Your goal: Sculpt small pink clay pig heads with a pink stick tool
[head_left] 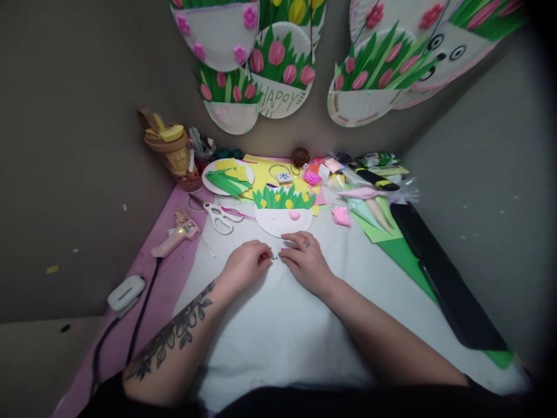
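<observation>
My left hand [248, 261] rests on the white table cover with its fingers curled into a pinch; whatever lies between the fingertips is too small to make out. Several tiny black bits [274, 257] lie just beside those fingertips. Facing it, my right hand [308, 259] has its fingers stretched out toward the same bits and slightly apart, and seems to hold nothing. Right beyond both hands lies a paper plate craft [278, 220], with green paper grass, yellow paper flowers and a pink lump on its white half.
At left are white-handled scissors [221, 219], a pink glue gun [177, 237] and a lidded cup [172, 154]. A plate of green strips [213, 188] stands behind. Bags of clay [342, 216] and a long black object [456, 296] lie right. Plate crafts [278, 75] hang on the wall.
</observation>
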### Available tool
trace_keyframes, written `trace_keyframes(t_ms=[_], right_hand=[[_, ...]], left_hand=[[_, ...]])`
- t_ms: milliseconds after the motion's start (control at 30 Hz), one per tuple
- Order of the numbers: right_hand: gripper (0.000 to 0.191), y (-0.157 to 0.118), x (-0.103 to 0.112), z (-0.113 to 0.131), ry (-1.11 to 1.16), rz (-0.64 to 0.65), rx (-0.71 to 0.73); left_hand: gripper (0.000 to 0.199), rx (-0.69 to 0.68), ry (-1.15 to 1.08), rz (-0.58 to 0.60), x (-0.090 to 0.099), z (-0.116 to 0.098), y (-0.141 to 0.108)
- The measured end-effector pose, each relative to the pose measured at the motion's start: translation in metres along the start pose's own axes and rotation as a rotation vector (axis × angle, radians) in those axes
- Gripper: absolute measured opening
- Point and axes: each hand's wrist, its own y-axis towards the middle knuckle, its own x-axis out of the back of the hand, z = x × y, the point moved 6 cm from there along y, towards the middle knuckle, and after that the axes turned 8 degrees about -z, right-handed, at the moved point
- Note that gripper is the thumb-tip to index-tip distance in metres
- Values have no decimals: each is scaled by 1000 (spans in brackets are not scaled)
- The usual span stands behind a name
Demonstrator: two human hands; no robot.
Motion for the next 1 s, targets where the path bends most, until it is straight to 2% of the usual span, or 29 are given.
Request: trace_keyframes(t_ms=[533, 767, 1000], right_hand=[[13, 4, -4, 3, 15, 18, -26], [12, 4, -3, 3, 17, 33, -48], [12, 4, -4, 3, 34, 30, -45]], left_hand=[[14, -2, 167, -11, -9, -11, 0], [17, 12, 122, -15, 4, 0, 1], [19, -3, 56, 20, 6, 8, 3]])
